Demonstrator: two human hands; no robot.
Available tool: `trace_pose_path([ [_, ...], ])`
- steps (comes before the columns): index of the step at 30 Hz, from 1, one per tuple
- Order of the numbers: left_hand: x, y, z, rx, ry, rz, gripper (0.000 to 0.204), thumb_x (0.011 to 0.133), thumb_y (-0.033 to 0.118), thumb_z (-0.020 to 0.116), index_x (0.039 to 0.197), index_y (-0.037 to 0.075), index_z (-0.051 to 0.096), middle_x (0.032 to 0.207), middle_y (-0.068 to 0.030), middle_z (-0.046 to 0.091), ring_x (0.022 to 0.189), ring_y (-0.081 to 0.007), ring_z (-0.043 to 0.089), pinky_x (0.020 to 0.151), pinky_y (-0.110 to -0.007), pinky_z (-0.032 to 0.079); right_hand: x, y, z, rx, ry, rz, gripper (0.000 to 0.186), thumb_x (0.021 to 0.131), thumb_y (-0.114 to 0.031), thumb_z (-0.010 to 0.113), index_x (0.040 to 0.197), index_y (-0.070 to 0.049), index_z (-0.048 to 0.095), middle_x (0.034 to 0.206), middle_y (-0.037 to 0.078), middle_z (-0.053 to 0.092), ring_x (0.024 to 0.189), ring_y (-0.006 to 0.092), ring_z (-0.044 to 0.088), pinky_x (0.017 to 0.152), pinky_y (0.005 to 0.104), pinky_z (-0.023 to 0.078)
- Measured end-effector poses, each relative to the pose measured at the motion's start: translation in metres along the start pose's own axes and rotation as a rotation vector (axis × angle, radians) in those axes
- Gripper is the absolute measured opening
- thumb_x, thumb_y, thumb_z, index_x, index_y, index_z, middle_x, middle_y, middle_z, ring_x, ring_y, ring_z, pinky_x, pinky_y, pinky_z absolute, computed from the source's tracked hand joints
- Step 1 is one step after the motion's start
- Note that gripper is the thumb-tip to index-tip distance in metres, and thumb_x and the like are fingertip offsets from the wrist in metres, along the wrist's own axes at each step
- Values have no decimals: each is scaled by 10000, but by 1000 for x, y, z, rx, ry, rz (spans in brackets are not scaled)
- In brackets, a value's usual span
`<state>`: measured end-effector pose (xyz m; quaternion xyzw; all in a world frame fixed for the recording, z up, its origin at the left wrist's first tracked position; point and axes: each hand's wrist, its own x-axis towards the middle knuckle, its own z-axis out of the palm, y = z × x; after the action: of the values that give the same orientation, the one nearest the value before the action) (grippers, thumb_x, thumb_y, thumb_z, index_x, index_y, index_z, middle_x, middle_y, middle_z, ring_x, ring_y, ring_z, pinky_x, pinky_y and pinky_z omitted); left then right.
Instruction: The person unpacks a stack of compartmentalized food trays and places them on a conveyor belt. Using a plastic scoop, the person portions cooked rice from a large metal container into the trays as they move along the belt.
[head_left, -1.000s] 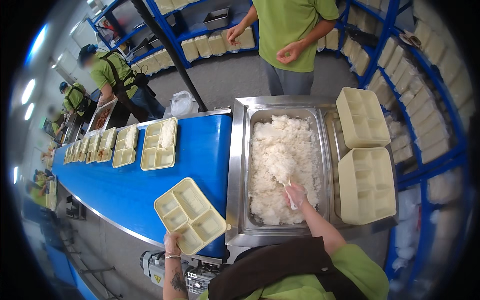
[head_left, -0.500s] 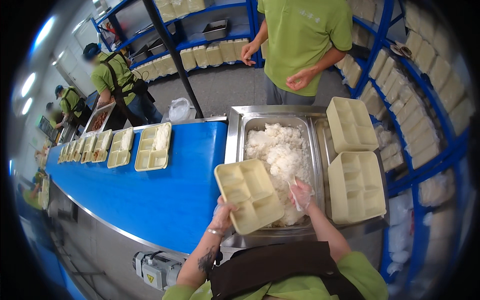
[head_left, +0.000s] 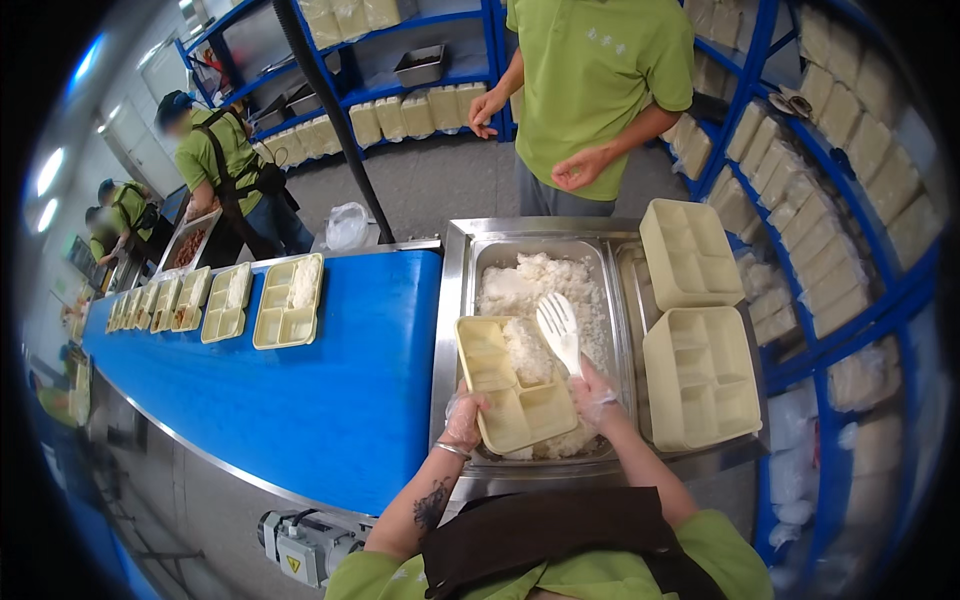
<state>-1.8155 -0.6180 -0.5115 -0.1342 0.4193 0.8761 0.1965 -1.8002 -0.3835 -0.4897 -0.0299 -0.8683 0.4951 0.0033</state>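
My gloved left hand (head_left: 465, 415) grips the left edge of a pale yellow compartment tray (head_left: 505, 415), tilted over a steel pan (head_left: 610, 370) of white rice (head_left: 530, 275). Rice lies in the tray's upper right compartment. My gloved right hand (head_left: 594, 392) is closed on a white slotted serving paddle (head_left: 558, 330), its head raised just above that compartment. Two stacks of empty trays (head_left: 690, 250) stand to the right of the pan.
A blue conveyor belt (head_left: 330, 420) carries a line of trays (head_left: 285, 300) on the left. A co-worker (head_left: 590, 110) stands across the counter; others (head_left: 220, 165) work at left. A black pole (head_left: 350, 150) rises behind the belt. Blue shelving (head_left: 820, 200) holds wrapped tray stacks.
The tray moved from over the belt to over the rice pan, and its upper compartment gained rice. The paddle has lifted out of the rice into view.
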Motion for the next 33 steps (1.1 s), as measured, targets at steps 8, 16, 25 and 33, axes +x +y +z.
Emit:
trace_pose_path([
  [8, -8, 1, 1, -125, -63, 32, 647, 583, -35, 407, 1225, 38, 431, 1012, -88, 546, 869, -219, 545, 750, -303, 486, -6, 5, 12, 556, -265, 484, 286, 913, -232, 470, 1103, -25, 523, 575, 42, 525, 408, 104, 475, 353, 247, 410],
  [16, -8, 19, -7, -17, -53, 16, 710, 579, -33, 419, 1283, 46, 391, 985, -103, 553, 790, -233, 572, 687, -312, 523, 4, -23, -18, 572, -231, 400, 237, 901, -239, 478, 978, -29, 555, 565, 45, 522, 406, 106, 471, 349, 253, 402],
  [25, 17, 47, 17, -68, -145, 84, 693, 622, 8, 426, 1309, 52, 342, 1028, -88, 508, 900, -208, 512, 759, -334, 497, -5, 21, -31, 883, 80, 365, 169, 879, -250, 468, 802, -107, 513, 549, 45, 490, 399, 125, 456, 336, 250, 368],
  [33, 55, 93, 55, -249, -231, 79, 490, 646, 56, 460, 1126, -40, 494, 1030, -159, 576, 924, -298, 575, 843, -407, 485, -51, 80, -2, 541, -132, 587, 172, 851, -219, 515, 812, -51, 513, 561, 90, 520, 420, 178, 511, 352, 271, 415],
])
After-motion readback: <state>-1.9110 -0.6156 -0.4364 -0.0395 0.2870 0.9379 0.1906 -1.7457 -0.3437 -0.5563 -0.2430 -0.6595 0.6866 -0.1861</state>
